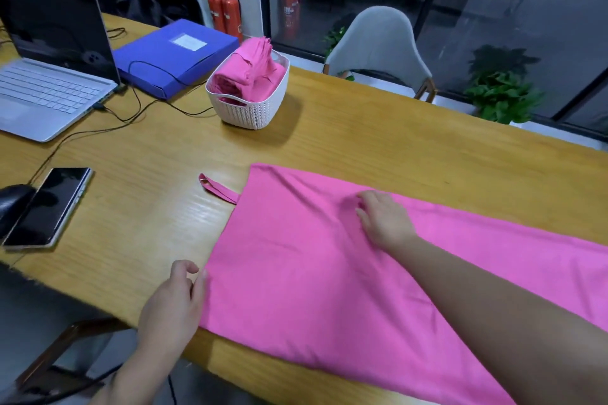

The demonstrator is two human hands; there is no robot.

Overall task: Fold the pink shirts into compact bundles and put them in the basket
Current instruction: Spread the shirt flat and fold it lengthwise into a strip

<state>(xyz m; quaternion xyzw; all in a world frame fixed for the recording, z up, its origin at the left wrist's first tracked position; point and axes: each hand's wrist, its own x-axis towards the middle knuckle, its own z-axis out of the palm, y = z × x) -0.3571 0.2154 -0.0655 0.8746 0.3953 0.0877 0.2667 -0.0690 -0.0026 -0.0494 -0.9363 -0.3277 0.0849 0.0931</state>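
Shirt [329,273] flat on the table [362,128], pink, spread long from the near left edge out past the right of the view, and both hands are on it. Right hand [385,220] lies on the middle of the cloth, fingers bent a little, tips pressing into the fabric beside a soft crease; whether it pinches any cloth I cannot tell. Left hand [174,302] sits at the shirt's near left edge, fingers loosely curled, one finger touching the hem, nothing visibly gripped. A narrow pink strip [217,189] pokes out from the far left edge onto bare wood.

So where are we? This one looks smoothed or perhaps folded lengthwise, but it is no bundle yet: by my reckoning the rolling or folding down is all to come, then the carry to the basket.

Basket [246,108], white, stands far left of the shirt, well apart, and already holds pink bundles [250,72] piled above its rim. That part is done; room for another looks tight.

Further left: blue box [174,56], laptop [49,76], phone [49,207] near the left edge.
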